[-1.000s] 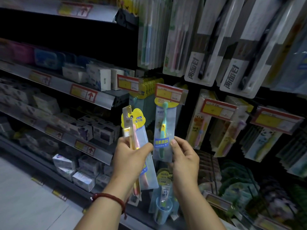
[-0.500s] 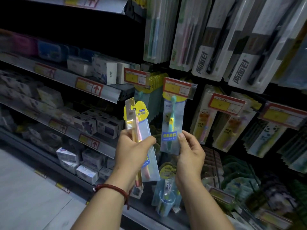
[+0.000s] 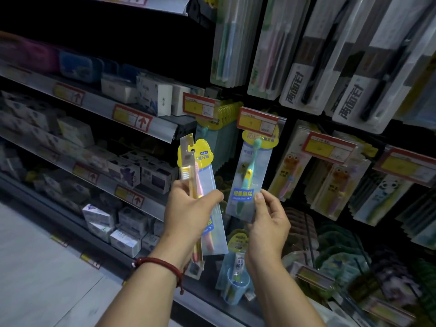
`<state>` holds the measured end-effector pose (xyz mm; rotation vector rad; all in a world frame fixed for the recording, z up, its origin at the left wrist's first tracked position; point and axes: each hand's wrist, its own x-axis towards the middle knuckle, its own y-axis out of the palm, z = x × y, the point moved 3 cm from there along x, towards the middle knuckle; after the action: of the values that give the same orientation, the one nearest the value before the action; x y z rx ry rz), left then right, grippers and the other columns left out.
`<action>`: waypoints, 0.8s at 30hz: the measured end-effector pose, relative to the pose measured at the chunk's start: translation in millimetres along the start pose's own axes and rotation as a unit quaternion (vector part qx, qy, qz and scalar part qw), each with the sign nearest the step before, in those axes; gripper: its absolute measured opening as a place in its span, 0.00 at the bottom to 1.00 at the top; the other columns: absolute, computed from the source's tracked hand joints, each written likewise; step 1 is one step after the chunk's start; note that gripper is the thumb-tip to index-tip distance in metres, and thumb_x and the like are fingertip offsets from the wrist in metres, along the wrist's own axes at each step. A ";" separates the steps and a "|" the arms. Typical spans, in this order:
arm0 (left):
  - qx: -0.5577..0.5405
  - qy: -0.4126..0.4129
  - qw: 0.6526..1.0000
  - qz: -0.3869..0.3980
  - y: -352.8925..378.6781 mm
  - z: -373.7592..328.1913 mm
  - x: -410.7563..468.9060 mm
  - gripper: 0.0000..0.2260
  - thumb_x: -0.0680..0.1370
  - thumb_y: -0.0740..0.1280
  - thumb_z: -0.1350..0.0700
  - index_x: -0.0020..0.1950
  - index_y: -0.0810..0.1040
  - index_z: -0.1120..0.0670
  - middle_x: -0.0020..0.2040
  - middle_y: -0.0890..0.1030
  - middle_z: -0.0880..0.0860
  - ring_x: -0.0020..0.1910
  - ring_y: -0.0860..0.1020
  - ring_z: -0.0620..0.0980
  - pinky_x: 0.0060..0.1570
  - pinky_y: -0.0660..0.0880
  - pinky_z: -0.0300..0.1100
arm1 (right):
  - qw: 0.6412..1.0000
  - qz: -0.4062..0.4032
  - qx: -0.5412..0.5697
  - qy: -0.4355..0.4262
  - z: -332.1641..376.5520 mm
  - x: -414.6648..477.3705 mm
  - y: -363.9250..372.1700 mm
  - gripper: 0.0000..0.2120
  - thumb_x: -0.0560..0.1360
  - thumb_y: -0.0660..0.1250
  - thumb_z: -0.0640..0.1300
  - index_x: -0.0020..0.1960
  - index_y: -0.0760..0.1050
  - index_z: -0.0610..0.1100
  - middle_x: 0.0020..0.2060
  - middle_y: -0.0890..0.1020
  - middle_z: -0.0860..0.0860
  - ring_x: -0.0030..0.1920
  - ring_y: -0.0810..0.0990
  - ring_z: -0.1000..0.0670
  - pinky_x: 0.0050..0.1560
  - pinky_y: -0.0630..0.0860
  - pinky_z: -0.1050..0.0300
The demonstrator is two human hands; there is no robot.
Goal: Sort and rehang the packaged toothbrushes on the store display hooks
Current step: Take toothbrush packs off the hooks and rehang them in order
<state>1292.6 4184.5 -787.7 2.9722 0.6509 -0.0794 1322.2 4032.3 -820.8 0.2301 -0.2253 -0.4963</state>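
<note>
Right hand (image 3: 269, 223): thumb and curled fingers are pinched on the lower right edge of a green toothbrush pack (image 3: 245, 185), which is held upright against the display. Its yellow top is tucked just beneath a red and yellow price tag (image 3: 257, 122). The hook behind the tag is hidden, so it cannot be told whether the pack is already threaded on.

Left hand (image 3: 188, 213): closed round a small bundle of packs (image 3: 203, 166), a pink brush and a yellow one among them. The bundle is held upright just beside the green pack, apart from the display.

Change over the last second: little. The green pack is kept at the same tag and the pinch is unchanged. The bundle is not shifted in the left hand. Only the view is seen to have drifted.

The hanging step is judged to be in its last stage, or finished but not yet let go. The bundle is left to be sorted afterwards.
</note>
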 end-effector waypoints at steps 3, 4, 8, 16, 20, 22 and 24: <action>0.007 0.002 1.000 0.005 0.7 0.8 0.1 0.25 0.60 0.75 0.49 0.55 0.76 0.52 0.45 0.84 0.51 0.43 0.85 0.52 0.46 0.82 0.50 | 1.000 0.015 -0.012 -0.007 1.4 1.5 1.2 0.05 0.81 0.69 0.45 0.50 0.84 0.51 0.44 0.87 0.49 0.47 0.86 0.42 0.55 0.82 0.34; 0.010 0.001 1.000 0.006 0.8 1.4 0.3 0.25 0.60 0.75 0.49 0.55 0.76 0.52 0.45 0.84 0.51 0.43 0.85 0.52 0.47 0.82 0.51 | 1.000 0.013 -0.015 -0.012 1.6 1.4 0.7 0.05 0.81 0.69 0.44 0.50 0.84 0.50 0.43 0.87 0.49 0.45 0.85 0.45 0.54 0.82 0.36; 0.012 -0.001 1.000 0.003 1.4 2.7 1.4 0.24 0.62 0.77 0.50 0.55 0.76 0.52 0.45 0.85 0.51 0.43 0.85 0.53 0.49 0.83 0.54 | 1.000 -0.020 -0.011 -0.018 -0.7 2.7 -2.1 0.06 0.80 0.70 0.44 0.48 0.85 0.52 0.42 0.87 0.50 0.44 0.84 0.48 0.54 0.82 0.37; 0.021 0.000 1.000 0.004 6.3 2.4 0.3 0.24 0.59 0.75 0.48 0.53 0.76 0.50 0.46 0.85 0.51 0.44 0.85 0.53 0.53 0.82 0.56 | 0.997 -0.015 -0.052 -0.046 8.1 14.4 -6.0 0.07 0.81 0.68 0.42 0.47 0.83 0.50 0.38 0.86 0.55 0.40 0.82 0.56 0.44 0.77 0.60; 0.020 0.000 1.000 0.004 8.1 3.5 0.2 0.25 0.59 0.75 0.49 0.54 0.76 0.52 0.46 0.85 0.52 0.43 0.85 0.54 0.52 0.83 0.57 | 0.999 -0.020 -0.043 -0.007 5.6 26.7 -6.6 0.06 0.81 0.68 0.42 0.48 0.83 0.48 0.42 0.86 0.53 0.45 0.83 0.52 0.50 0.79 0.54; 0.016 -0.001 1.000 0.002 9.6 3.6 1.4 0.26 0.59 0.76 0.48 0.55 0.77 0.52 0.46 0.85 0.52 0.43 0.85 0.54 0.52 0.83 0.59 | 0.999 -0.026 -0.043 0.012 7.4 36.8 -2.6 0.06 0.81 0.68 0.42 0.47 0.82 0.49 0.45 0.85 0.54 0.48 0.82 0.54 0.53 0.78 0.55; 0.010 -0.003 1.000 -0.002 11.9 4.2 4.1 0.26 0.59 0.76 0.48 0.55 0.78 0.52 0.46 0.85 0.52 0.44 0.85 0.55 0.52 0.83 0.59 | 0.998 -0.043 -0.032 0.040 9.0 51.8 7.0 0.06 0.81 0.68 0.41 0.47 0.82 0.48 0.46 0.83 0.55 0.48 0.80 0.54 0.52 0.74 0.59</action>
<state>1301.2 4175.0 -791.1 2.9894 0.6589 -0.0955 1367.3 4011.2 -802.2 0.1976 -0.1226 -0.5773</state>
